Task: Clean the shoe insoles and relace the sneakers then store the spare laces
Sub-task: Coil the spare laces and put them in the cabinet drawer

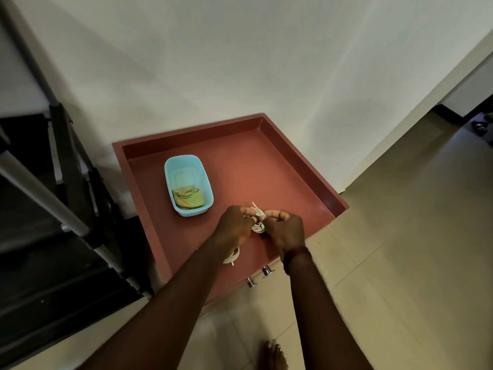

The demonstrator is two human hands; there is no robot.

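Observation:
A white spare lace [257, 219] is bunched between my two hands above the front part of a red-brown open drawer [301, 166]. My left hand [234, 226] grips one side of the bundle with curled fingers. From the other side my right hand [283, 228] pinches it, thumb on top. One lace tip sticks up between the hands. A second white lace bundle [232, 257] lies on the drawer floor, partly hidden under my left wrist.
A light blue plastic tub [206, 182] holding a folded yellow-green cloth [188, 198] stands in the drawer's back left. Two metal knobs [258, 276] stick out of the drawer front. Dark stairs with a metal railing [40, 193] rise on the left. My bare foot [273, 356] is on the tiled floor.

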